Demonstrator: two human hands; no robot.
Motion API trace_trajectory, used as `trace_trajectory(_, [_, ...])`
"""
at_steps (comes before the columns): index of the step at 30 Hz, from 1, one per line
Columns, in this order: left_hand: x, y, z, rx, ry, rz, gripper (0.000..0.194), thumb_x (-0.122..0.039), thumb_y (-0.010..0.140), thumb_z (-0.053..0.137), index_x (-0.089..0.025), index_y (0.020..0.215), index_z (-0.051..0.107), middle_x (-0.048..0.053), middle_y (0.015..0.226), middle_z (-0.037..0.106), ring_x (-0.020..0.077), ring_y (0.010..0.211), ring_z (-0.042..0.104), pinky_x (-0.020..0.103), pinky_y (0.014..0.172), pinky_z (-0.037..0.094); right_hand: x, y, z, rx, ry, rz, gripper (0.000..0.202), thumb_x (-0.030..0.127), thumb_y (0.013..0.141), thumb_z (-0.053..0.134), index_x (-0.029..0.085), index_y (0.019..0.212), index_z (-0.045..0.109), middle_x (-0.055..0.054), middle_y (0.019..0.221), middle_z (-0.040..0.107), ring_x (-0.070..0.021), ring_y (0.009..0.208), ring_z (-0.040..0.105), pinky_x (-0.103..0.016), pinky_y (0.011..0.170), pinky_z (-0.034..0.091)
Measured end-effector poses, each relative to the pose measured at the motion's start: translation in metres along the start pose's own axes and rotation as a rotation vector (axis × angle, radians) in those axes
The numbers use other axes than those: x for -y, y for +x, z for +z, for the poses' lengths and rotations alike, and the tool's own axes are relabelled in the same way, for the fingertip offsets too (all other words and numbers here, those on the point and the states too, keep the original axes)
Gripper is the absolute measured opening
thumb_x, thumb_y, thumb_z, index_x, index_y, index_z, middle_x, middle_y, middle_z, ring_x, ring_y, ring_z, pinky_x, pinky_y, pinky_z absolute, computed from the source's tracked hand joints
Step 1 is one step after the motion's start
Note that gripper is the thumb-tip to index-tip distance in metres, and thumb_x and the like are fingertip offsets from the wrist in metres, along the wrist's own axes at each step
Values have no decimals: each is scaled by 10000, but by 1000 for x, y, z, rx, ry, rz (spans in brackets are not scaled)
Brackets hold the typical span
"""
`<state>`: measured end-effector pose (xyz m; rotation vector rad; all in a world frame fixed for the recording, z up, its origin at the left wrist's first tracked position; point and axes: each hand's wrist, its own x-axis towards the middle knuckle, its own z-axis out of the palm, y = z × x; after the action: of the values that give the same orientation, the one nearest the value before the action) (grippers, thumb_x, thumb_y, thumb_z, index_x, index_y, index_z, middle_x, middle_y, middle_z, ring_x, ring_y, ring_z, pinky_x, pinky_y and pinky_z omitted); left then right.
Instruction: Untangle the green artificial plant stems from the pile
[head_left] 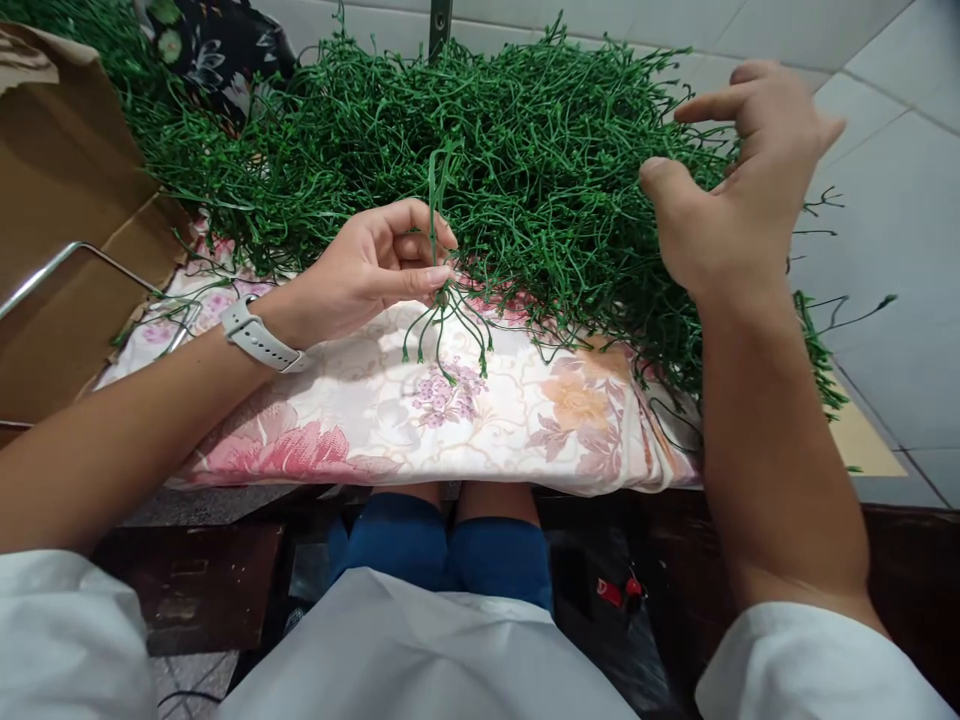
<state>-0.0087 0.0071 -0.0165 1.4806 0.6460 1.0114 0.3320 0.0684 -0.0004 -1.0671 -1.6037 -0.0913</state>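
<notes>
Between the thumb and fingers of my left hand (397, 255) is a small bunch of green plastic stems (436, 200). Its thin branches with little pale tips fan out downward below my thumb, and a longer strand stands up above my fingers. My right hand (739, 170) is raised at the right with thumb and fingers apart, and I see nothing in it. Behind and below it spreads a large heap of the same green stems (555, 150). A floral cloth (375, 400) lies under the held bunch.
A cardboard box (67, 220) with a bent metal rod (52, 270) stands at the left. Dark flowered fabric (217, 50) lies at the back left. White tiled walls (892, 250) close off the back and right. The cloth's front edge is just above my knees.
</notes>
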Motion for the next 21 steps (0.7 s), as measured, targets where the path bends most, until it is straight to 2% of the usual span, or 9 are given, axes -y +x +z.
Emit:
trace_trajectory(1, [0,0,0,-1,-3,4,387,-329,722,971,-208,940,675,-18,796,666,102,757,696,214,662,577,11,-3,3,-28,-67,-16,302,100,773,869,205,1045,789,-122,1277,699,-372,1296,548,-521,1109,347])
trace_trajectory(3, [2,1,0,-4,-14,11,403,-335,707,980,-211,943,679,-30,788,669,85,730,684,198,657,574,35,-11,9,-59,-66,-102,211,90,789,837,199,960,779,-109,1108,732,-318,1176,636,-464,1024,421])
trace_trajectory(4, [3,1,0,-2,-18,16,409,-337,700,984,-214,945,681,-36,781,670,78,716,680,190,655,575,46,-16,12,-14,-11,-141,143,118,835,795,207,944,770,-90,1033,740,-274,1082,659,-417,943,460])
trace_trajectory(5, [3,2,-1,2,-18,22,412,-341,698,985,-217,947,681,-40,776,672,74,705,678,186,655,579,56,-22,15,34,69,-183,74,157,882,747,215,925,760,-70,952,737,-234,971,662,-377,850,480])
trace_trajectory(7, [5,3,-1,12,-5,33,409,-357,703,980,-217,943,681,-42,772,684,76,697,684,189,663,593,74,-33,20,180,233,-282,81,227,947,677,228,901,743,-38,833,722,-185,781,625,-344,732,482])
trace_trajectory(10, [5,3,1,40,22,34,396,-393,721,964,-212,930,679,-39,770,704,88,698,702,207,677,614,94,-50,27,461,319,-398,96,277,989,662,233,933,726,-25,822,740,-181,745,633,-366,746,497])
trace_trajectory(12, [5,2,2,68,42,20,390,-405,737,952,-210,940,682,-36,776,718,92,706,715,207,679,610,102,-59,33,583,348,-455,123,314,1013,660,216,961,713,-22,835,739,-173,763,631,-355,771,491])
trace_trajectory(15, [5,1,2,109,69,2,398,-411,745,944,-202,966,688,-23,800,738,94,718,725,195,665,591,104,-68,39,653,388,-483,157,314,1044,635,187,964,680,-18,829,707,-148,773,590,-309,769,461])
trace_trajectory(21, [3,-1,4,178,58,-31,409,-415,746,942,-187,957,677,7,862,740,106,733,717,204,657,579,104,-68,35,794,483,-326,121,233,1048,597,167,949,623,-4,850,635,-117,771,536,-256,745,407])
